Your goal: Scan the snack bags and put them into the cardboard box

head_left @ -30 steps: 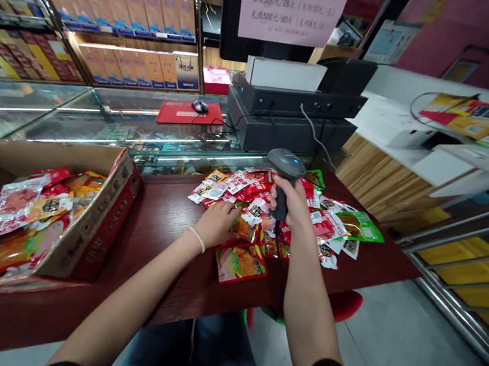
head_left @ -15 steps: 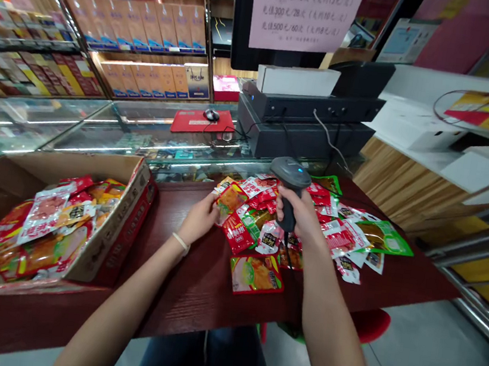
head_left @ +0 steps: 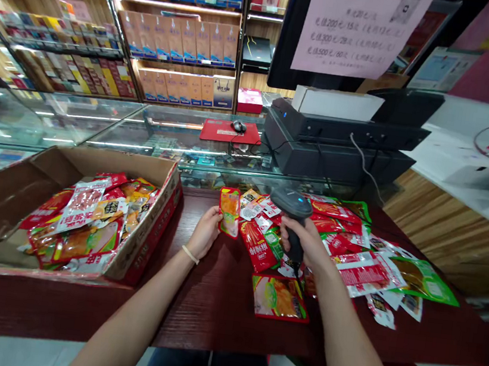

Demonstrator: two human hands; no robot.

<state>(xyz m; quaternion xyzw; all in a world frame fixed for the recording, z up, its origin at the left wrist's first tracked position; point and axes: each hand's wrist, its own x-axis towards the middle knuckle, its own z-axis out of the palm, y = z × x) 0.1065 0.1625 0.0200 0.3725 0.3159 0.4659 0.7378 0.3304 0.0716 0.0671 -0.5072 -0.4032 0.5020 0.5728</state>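
Observation:
My left hand point(head_left: 205, 233) pinches a small red-and-orange snack packet point(head_left: 229, 211) by its edge, holding it upright left of the pile. In my right hand point(head_left: 302, 239) is a dark barcode scanner point(head_left: 290, 203), gripped by its handle, with a blue light on top. Its head is over the heap of snack packets point(head_left: 258, 246), which are red, white and green. One flat packet with a red border point(head_left: 280, 299) lies nearest me on the dark wooden table point(head_left: 204, 316). The scanner's handle and my right forearm hide part of the heap.
At the left stands an open cardboard box point(head_left: 155, 228) holding several snack packets. Behind the table are a glass counter point(head_left: 162, 157), a mouse point(head_left: 238, 126) on a red mat point(head_left: 215, 131), and a black cash drawer point(head_left: 302, 154) under a monitor. Stocked shelves line the back.
My left hand has drawn the packet leftward off the heap and turned it upright. The scanner stays in my right hand. The whole view has shifted to the left.

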